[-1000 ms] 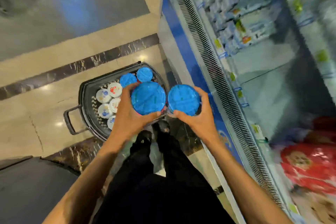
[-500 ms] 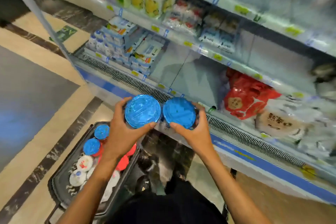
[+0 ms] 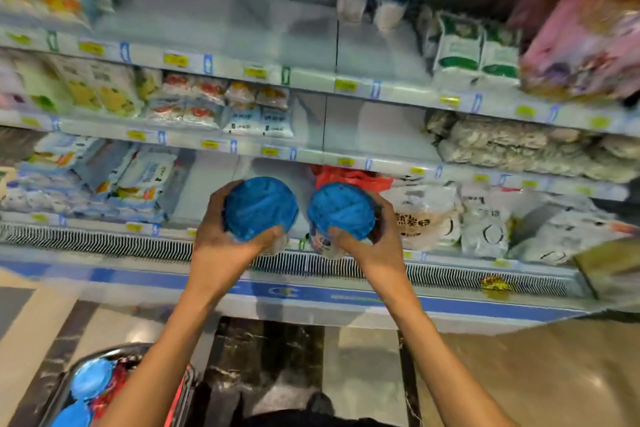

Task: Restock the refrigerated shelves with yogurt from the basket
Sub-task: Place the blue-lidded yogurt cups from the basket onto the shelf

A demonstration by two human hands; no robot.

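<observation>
Gripping the left yogurt cup (image 3: 259,208) in the left hand (image 3: 221,250) and the right yogurt cup (image 3: 341,211) in the right hand (image 3: 375,246), fingers curled round each, both well below the 2 shelved cups (image 3: 391,7). Probably best lifted upright and set just beside that pair.

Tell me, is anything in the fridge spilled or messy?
Nothing looks spilled. One odd bit: a crumpled yellow scrap lies on the vent grille at the front right, away from the price tags. Blur hides what it is.
</observation>
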